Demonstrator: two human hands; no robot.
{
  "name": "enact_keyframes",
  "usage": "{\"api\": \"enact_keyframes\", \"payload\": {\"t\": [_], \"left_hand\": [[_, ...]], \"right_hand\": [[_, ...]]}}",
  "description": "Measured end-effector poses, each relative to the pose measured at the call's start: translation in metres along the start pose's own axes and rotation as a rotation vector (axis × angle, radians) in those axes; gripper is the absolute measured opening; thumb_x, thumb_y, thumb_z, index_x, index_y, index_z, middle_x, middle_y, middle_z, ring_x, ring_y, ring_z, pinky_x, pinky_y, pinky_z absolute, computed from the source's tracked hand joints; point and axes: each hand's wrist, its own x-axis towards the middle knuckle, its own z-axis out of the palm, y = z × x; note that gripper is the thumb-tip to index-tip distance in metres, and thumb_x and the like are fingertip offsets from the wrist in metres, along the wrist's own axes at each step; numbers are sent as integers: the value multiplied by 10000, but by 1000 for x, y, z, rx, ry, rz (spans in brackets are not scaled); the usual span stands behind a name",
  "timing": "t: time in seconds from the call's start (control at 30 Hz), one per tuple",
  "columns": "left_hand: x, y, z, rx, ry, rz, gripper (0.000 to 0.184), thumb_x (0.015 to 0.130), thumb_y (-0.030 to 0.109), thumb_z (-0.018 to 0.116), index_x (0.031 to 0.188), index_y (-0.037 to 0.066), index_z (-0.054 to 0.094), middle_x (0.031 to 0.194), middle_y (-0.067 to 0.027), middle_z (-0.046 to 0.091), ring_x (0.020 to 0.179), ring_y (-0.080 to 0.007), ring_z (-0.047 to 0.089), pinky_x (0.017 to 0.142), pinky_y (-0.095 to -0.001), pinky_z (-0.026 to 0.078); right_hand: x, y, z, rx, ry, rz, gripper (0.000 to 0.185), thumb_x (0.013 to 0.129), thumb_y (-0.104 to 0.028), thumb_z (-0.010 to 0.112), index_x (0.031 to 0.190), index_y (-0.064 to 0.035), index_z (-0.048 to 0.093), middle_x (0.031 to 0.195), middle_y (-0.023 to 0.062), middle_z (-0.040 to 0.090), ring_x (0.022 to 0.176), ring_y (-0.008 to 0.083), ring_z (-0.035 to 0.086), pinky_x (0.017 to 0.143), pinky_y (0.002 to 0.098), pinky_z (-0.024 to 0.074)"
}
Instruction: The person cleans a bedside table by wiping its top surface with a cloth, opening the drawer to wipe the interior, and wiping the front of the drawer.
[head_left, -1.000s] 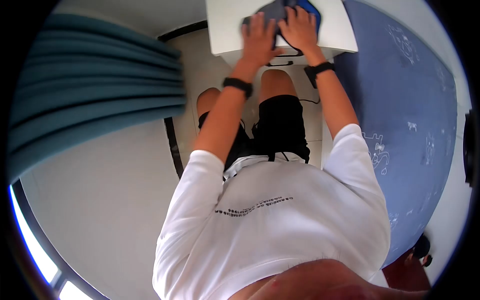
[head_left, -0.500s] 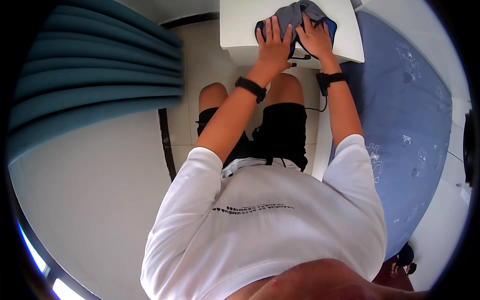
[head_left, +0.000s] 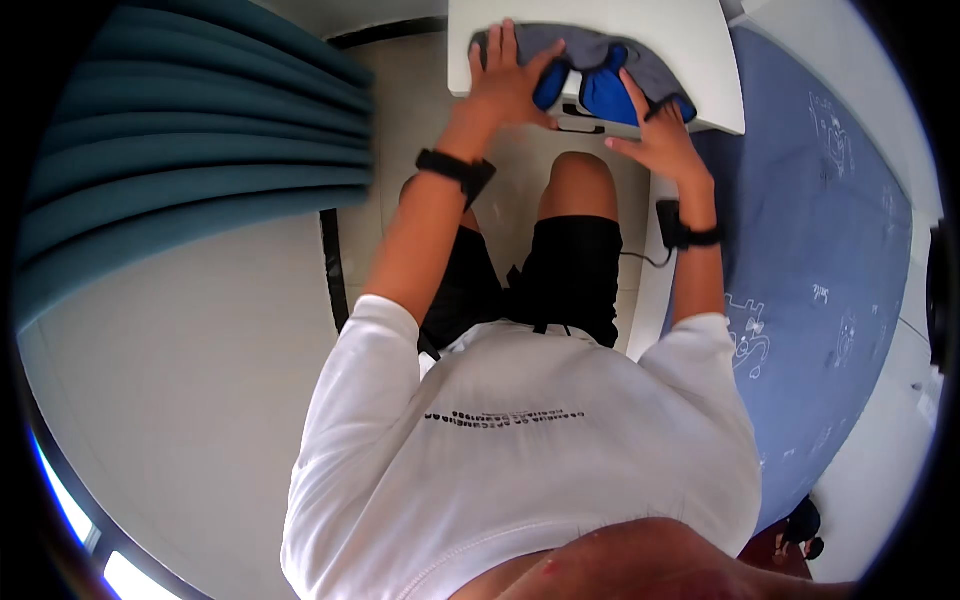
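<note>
A grey cloth item [head_left: 652,72] with blue panels and black edging lies spread in an arc on the white cabinet top; its exact kind is unclear. Over its left end is my left hand [head_left: 503,90], fingers stretched apart, the thumb reaching toward a blue panel. My right hand [head_left: 664,143] is at the right end, with thumb and index finger wide apart and fingertips against the cloth's black edge. Part of the cloth's left end is hidden under my left fingers. Each wrist has a black strap with a small box.
The white cabinet [head_left: 715,95] has a dark handle [head_left: 580,129] on its front, just below the cloth. To the right is a bed with a blue patterned sheet [head_left: 790,230]. Teal curtains [head_left: 200,150] hang on the left. A thin cable [head_left: 645,258] runs from my right wrist.
The bunched cloth has been spread wider, so its blue panels now show. My left hand has moved left and my right hand has moved right and nearer my body.
</note>
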Motion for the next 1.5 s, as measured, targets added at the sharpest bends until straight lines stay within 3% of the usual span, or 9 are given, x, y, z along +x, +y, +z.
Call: {"api": "enact_keyframes", "payload": {"t": [0.33,0.4,0.57,0.77,0.97,1.17,1.27,1.43,1.5], "left_hand": [[28,-8,-20,56,-286,95,1432,462,531,913,1569,184,74,1550,-369,-46,1440,-530,-69,1132,-646,31],[-1,-7,-7,115,-95,61,1307,520,461,914,1545,415,105,1594,-281,-12,1482,-442,-19,1134,-634,92],[-38,28,34,401,148,-66,1315,553,427,906,1570,207,101,1580,-299,25,1463,-491,3,1103,-685,111],[-19,9,7,103,-48,-63,1347,532,484,889,1571,213,75,1578,-315,-10,1461,-499,-10,1099,-683,116],[-11,-47,-13,89,-48,-41,1417,458,411,940,1570,306,68,1608,-241,3,1493,-398,11,1144,-606,130],[-7,-36,-11,418,-193,-114,1353,553,582,872,1571,294,28,1612,-221,-55,1487,-408,-59,1153,-610,94],[20,-52,-6,313,-232,-5,1434,480,650,857,1511,-46,145,1553,-361,0,1443,-522,-54,1132,-655,70],[32,-57,-15,280,-329,-10,1333,565,748,736,1503,-34,204,1557,-354,22,1453,-501,-30,1145,-633,73],[22,-59,-16,269,-330,9,1267,621,749,697,1506,-20,216,1557,-353,23,1456,-495,-24,1152,-620,76]], "right_hand": [[82,22,-18,-52,-217,0,1401,543,-548,852,1568,-169,-25,1397,392,396,1349,500,337,1154,481,162],[66,-4,-11,-130,-256,47,1440,517,-552,862,1566,-182,-53,1431,364,376,1373,492,304,1153,518,151],[58,-59,27,-224,-208,37,1491,517,-459,878,1524,-19,-130,1469,338,350,1390,502,279,1135,628,115],[104,-49,7,-299,-277,1,1332,566,-533,835,1527,30,103,1489,335,305,1415,453,236,1169,497,161],[102,4,-11,724,-253,-50,797,900,-474,645,1546,-218,254,1537,196,326,1456,305,247,1180,406,192],[82,-29,25,26,-236,-16,741,965,-522,475,1568,-269,126,1500,222,383,1412,413,296,1176,525,97],[99,-22,52,-20,48,-156,772,960,-565,454,1572,-240,112,1428,248,460,1374,419,349,1157,525,135],[125,-46,42,120,-73,-42,735,938,-438,525,1465,33,324,1474,319,337,1368,495,297,1170,517,191],[115,-31,42,70,-18,-58,765,922,-508,524,1497,-67,277,1472,288,367,1368,461,323,1162,513,184]]}}
